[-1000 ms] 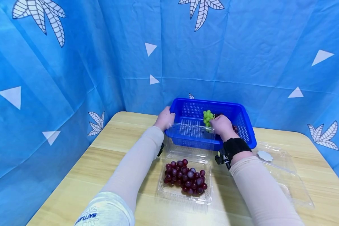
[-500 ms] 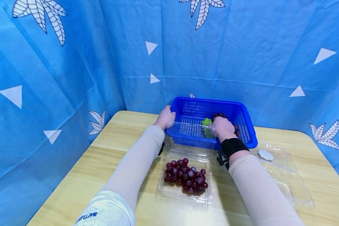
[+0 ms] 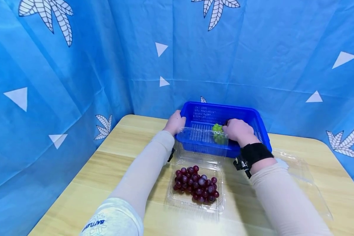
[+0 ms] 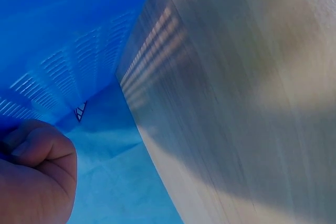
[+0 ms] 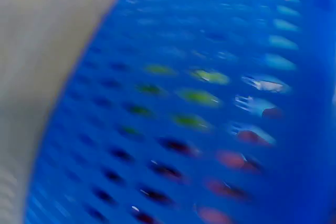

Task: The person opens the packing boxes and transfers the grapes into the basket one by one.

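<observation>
My left hand (image 3: 175,123) grips the left rim of the blue plastic basket (image 3: 218,106), its fingers curled over the edge in the left wrist view. Inside the basket, my right hand (image 3: 238,130) reaches down with bent fingers, just right of a bunch of green grapes (image 3: 217,127). Dark red grapes lie under that hand, mostly hidden by it; I cannot tell whether its fingertips hold them. Through the basket's slots, the blurred right wrist view shows green grapes (image 5: 198,97) and dark grapes (image 5: 167,170). A bunch of red grapes (image 3: 196,185) sits in a clear clamshell box (image 3: 177,200).
The clamshell's raised clear lid (image 3: 202,154) stands between the red grapes and the basket, overlapping its front wall. A second clear plastic box (image 3: 314,193) lies open at the right, partly behind my right forearm. A blue curtain (image 3: 253,49) hangs behind the wooden table (image 3: 106,170).
My right hand has gone from the green grapes' stem down into the basket, then right over the dark grapes. The green grapes now rest lower in the basket. The left hand keeps its grip.
</observation>
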Motion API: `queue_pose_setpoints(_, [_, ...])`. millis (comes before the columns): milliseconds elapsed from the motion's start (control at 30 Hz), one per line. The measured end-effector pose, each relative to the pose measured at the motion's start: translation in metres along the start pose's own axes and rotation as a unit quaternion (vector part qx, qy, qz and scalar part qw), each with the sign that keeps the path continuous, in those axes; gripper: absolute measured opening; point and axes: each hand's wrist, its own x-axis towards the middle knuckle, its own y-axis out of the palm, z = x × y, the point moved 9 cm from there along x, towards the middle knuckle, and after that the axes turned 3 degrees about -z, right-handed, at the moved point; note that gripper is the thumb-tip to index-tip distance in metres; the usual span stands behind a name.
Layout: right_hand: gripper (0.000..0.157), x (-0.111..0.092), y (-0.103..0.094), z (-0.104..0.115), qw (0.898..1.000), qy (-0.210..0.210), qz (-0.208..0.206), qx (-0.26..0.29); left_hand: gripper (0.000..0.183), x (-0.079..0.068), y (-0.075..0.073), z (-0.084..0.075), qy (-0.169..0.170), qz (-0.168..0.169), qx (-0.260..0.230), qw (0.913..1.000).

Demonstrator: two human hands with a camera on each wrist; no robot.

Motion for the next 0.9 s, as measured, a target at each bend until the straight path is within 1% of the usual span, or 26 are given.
queue_pose_setpoints(133, [0.034,-0.010,-0.035,0.004,0.999,-0.037,-0.032,0.004,0.049,0.001,-0.001,0.000,0.004,-0.002,-0.001,1.0000])
queue_pose_setpoints(233, [0.033,-0.030,-0.067,0.014,0.995,-0.064,-0.069,0.019,0.050,0.001,0.000,0.002,0.003,0.003,-0.001,1.0000])
queue_pose_setpoints(300, [0.033,-0.048,-0.089,0.026,0.991,-0.085,-0.098,0.029,0.050,0.000,0.000,0.003,0.002,0.006,-0.002,1.0000])
queue_pose_setpoints(367, [0.030,-0.072,-0.105,0.042,0.984,-0.124,-0.122,0.033,0.050,-0.001,0.000,0.003,0.001,0.008,-0.005,1.0000])
queue_pose_setpoints(433, [0.026,-0.097,-0.111,0.063,0.975,-0.174,-0.132,0.033,0.050,-0.001,0.000,0.002,0.000,0.010,-0.009,0.9999])
queue_pose_setpoints(467, [0.024,-0.110,-0.110,0.074,0.971,-0.201,-0.126,0.032,0.050,-0.002,0.000,0.002,0.000,0.011,-0.011,0.9999])
queue_pose_setpoints(533, [0.019,-0.132,-0.096,0.094,0.962,-0.252,-0.097,0.029,0.051,-0.002,-0.001,0.000,0.002,0.011,-0.014,0.9998])
queue_pose_setpoints(567, [0.019,-0.141,-0.086,0.103,0.959,-0.273,-0.076,0.023,0.051,-0.002,-0.001,0.000,0.002,0.011,-0.014,0.9998])
queue_pose_setpoints(633, [0.021,-0.154,-0.059,0.116,0.955,-0.294,-0.025,0.004,0.051,-0.001,-0.001,-0.001,0.003,0.011,-0.012,0.9999])
queue_pose_setpoints(733, [0.035,-0.164,-0.015,0.124,0.954,-0.292,0.059,-0.041,0.052,0.001,-0.001,-0.001,0.002,0.012,-0.005,0.9999])
queue_pose_setpoints(800, [0.045,-0.166,0.010,0.124,0.952,-0.280,0.099,-0.072,0.052,0.002,0.000,0.000,0.001,0.014,0.000,0.9999])
queue_pose_setpoints(867, [0.054,-0.166,0.030,0.123,0.951,-0.267,0.123,-0.091,0.052,0.003,0.000,0.001,-0.001,0.015,0.000,0.9999])
queue_pose_setpoints(900, [0.055,-0.165,0.038,0.123,0.952,-0.262,0.126,-0.098,0.052,0.003,0.000,0.002,-0.003,0.016,-0.001,0.9999])
